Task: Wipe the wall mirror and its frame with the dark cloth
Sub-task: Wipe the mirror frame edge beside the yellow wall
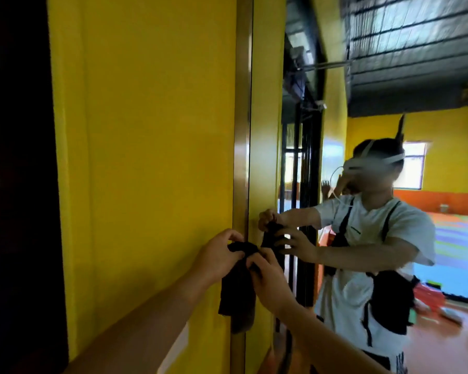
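1. Dark cloth (237,290): bunched at the top with the rest hanging limp. It sits in front of the frame's lower half, at the seam between wall and mirror.
2. Left hand (218,255): fingers curled over the bunched top, gripping it from the wall side.
3. Right hand (270,282): fingertips pinch the cloth from the mirror side, just below the left hand's grip. The two hands are nearly touching.
4. Frame (241,130): narrow, glossy brown vertical strip running top to bottom. Can't tell if the cloth actually touches it.
5. Mirror (376,63): right of the frame. The reflection (368,238) shows a person in a white T-shirt, headset, black chest straps and pouch, with both hands on the cloth.
6. Wall (146,130): yellow, left of the frame, with a dark band (16,184) at the far left.
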Demonstrator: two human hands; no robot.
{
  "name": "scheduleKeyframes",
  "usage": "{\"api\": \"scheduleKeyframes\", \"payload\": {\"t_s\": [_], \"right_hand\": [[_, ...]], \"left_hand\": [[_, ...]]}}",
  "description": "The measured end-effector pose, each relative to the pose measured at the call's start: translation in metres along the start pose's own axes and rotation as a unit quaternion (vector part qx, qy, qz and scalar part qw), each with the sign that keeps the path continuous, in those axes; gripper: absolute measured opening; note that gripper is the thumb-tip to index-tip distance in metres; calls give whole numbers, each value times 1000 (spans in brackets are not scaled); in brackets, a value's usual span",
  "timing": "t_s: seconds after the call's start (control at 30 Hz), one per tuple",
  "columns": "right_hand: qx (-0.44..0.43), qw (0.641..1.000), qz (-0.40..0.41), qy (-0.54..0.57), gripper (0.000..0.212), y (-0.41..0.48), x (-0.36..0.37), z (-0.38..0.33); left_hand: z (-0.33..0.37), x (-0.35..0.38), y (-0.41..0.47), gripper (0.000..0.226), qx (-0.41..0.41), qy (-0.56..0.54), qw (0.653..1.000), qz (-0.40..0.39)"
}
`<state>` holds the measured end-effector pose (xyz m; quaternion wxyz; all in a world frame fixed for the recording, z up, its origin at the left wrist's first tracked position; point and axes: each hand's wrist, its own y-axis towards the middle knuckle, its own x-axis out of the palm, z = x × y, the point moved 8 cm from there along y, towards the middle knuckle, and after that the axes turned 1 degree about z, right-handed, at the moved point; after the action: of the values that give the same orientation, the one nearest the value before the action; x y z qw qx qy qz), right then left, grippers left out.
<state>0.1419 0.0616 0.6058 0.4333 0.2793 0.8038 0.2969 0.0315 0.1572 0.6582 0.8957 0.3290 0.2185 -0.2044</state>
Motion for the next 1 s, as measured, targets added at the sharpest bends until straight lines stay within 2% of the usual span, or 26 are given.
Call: {"api": "scheduleKeyframes", "payload": {"t_s": [0.07,0.27,0.43,0.53,0.63,0.77,0.93,1.0], "right_hand": [[-21,1000,18,-15,19,38,-15,-16],[-71,990,86,-82,28,145,-80,-72],[-92,971,153,-158,30,231,-151,-113],[-107,958,177,-198,34,279,-193,-142],[-112,940,209,-244,47,325,-231,-170],[-137,930,172,-296,57,381,-254,-194],[-200,912,156,-322,60,439,-272,-216],[-222,907,158,-321,56,462,-284,-231]], "left_hand": [[26,-24,21,22,24,-13,999,47],[107,-104,82,9,143,-1,977,161],[169,-144,113,26,226,40,941,249],[203,-152,127,34,246,43,929,272],[230,-155,143,35,274,37,918,286],[247,-153,173,38,282,55,912,291],[265,-151,214,57,297,149,895,298],[281,-161,232,55,291,163,891,307]]}}
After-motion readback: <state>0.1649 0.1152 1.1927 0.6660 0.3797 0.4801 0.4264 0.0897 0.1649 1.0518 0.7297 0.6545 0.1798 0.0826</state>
